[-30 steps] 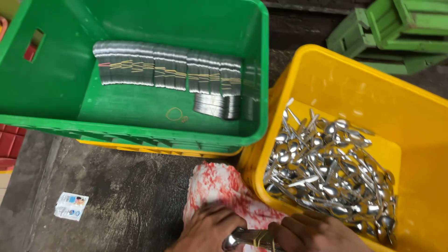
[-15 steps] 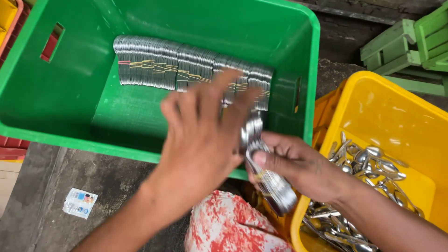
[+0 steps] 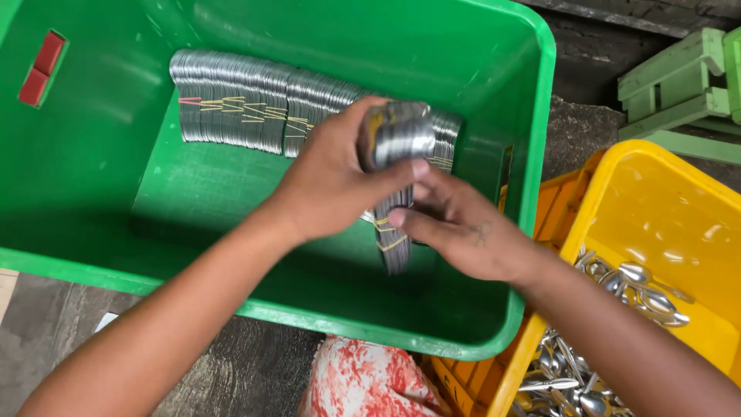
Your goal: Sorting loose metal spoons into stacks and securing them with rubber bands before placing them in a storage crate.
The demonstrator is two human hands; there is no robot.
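Big green crate [image 3: 93, 193] fills most of the view; a long row of banded spoon stacks [image 3: 247, 108] lies along its far wall; floor of the crate otherwise bare green; yellow crate [image 3: 664, 224] at right, touching the green one's corner, holds a loose heap of spoons [image 3: 617, 324]; both hands are over the green crate's right half; left hand [image 3: 332, 181] closed around the bowl end of a spoon bundle [image 3: 395, 162]; right hand [image 3: 463, 235] pinches the bundle's handle end, where yellow rubber bands wrap it; red-white cloth [image 3: 363, 382] shows below the green rim.
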